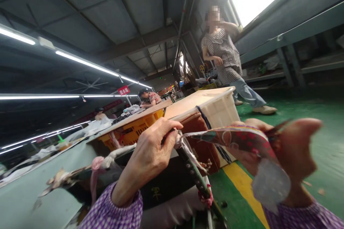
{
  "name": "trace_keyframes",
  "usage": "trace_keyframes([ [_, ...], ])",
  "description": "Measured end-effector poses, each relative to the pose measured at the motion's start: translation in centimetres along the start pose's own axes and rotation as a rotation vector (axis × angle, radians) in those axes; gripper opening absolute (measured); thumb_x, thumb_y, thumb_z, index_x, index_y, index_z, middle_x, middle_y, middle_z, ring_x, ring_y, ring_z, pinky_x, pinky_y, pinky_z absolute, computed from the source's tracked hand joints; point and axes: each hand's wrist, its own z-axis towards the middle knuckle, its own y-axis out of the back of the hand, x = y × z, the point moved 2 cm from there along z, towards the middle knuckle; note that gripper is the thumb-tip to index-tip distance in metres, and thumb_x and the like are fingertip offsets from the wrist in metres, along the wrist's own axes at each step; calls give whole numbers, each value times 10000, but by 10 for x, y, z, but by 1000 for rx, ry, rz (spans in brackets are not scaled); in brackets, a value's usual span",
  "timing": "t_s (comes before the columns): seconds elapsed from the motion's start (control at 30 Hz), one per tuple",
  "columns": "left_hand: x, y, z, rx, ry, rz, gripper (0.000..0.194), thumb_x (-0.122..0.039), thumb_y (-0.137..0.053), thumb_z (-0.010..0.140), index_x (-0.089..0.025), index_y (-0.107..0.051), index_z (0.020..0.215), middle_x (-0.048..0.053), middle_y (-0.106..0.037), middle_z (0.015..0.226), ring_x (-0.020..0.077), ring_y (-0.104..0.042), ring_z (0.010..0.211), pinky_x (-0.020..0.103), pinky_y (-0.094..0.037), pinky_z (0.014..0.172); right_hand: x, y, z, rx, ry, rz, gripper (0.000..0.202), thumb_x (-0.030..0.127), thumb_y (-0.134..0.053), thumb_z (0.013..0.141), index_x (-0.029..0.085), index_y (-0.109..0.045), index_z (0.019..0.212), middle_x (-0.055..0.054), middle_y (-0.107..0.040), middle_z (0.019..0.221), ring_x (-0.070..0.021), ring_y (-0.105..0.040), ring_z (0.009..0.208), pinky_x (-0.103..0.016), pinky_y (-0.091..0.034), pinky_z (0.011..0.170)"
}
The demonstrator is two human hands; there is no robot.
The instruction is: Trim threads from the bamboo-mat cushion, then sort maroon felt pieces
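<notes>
My left hand is closed, thumb and forefinger pinching a whitish knotted cloth tie at the upper end of a dark metal bar with holes. From there a patterned strip, red with a rainbow-coloured edge, stretches to the right. My right hand, smeared by motion, grips its far end, fingers partly behind it. A pale translucent piece hangs below that hand. Lower on the bar, a pink tie is knotted. Left of my left hand are a pink band and wrapped whitish cloth.
Ahead stands a cream plastic bin with a board on top, beside a brown carton. An orange crate sits under the worktable at left. A person in a checked top stands beyond; another person leans over a table.
</notes>
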Motion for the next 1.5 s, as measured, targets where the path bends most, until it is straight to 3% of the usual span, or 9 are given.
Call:
trace_keyframes([
  [0.13,-2,-1,0,-18,17,23,207,-190,-444,893,-206,-600,1027,28,-627,955,145,-588,879,273,-450,793,-27,-12,11,59,-143,-380,409,547,-616,781,166,-544,651,14,-490,565,-86,-404,474,-223,-324,424],
  [0.27,-1,-3,0,-15,17,48,195,-198,-432,900,-205,-598,1003,27,-617,939,143,-586,863,267,-452,776,-40,-30,12,251,-23,-777,284,408,-643,778,146,-575,691,2,-534,625,-101,-439,565,-223,-318,495],
  [0.47,-2,-3,-2,-24,45,64,189,-212,-432,899,-209,-596,993,23,-616,916,142,-583,823,267,-456,762,-36,-32,9,111,369,-937,207,184,-515,808,180,-424,622,25,-455,574,-82,-368,505,-224,-272,493],
  [0.6,-3,-2,-3,-48,31,37,174,-214,-457,887,-210,-602,983,23,-628,906,141,-592,809,257,-460,736,-49,-27,16,-19,412,-1019,193,150,-494,785,198,-399,623,29,-443,566,-95,-388,511,-232,-281,510],
  [0.73,-1,-1,-3,-46,22,1,173,-211,-468,892,-215,-600,1004,22,-632,931,145,-601,855,262,-463,774,-54,-26,21,-76,349,-928,186,174,-491,777,197,-400,616,21,-448,577,-104,-404,540,-238,-295,528],
  [0.9,-2,1,-5,-20,-31,11,161,-187,-466,903,-213,-582,1011,25,-620,950,141,-590,894,259,-466,802,-38,-31,15,214,113,-444,295,265,-532,817,187,-360,590,44,-349,558,-74,-315,504,-211,-271,474],
  [1.0,-3,3,-10,-49,-97,58,142,-172,-479,897,-209,-574,996,53,-586,1052,163,-572,986,294,-472,866,-29,-27,10,147,31,-336,331,353,-507,870,177,-407,608,34,-362,578,-78,-323,512,-208,-268,456],
  [1.17,-6,-2,-18,-130,-206,309,190,-202,-612,825,-217,-554,1006,104,-389,1329,262,-460,1190,426,-468,939,-12,-20,4,45,170,-472,360,377,-472,918,171,-542,632,10,-473,586,-93,-411,518,-227,-290,455],
  [1.5,-26,-20,-24,-344,-267,624,126,-109,-584,816,-160,-554,927,129,-521,1222,302,-424,1232,513,-359,1040,8,-29,-6,69,464,-547,238,231,-500,911,175,-598,701,9,-536,595,-92,-478,517,-240,-365,498],
])
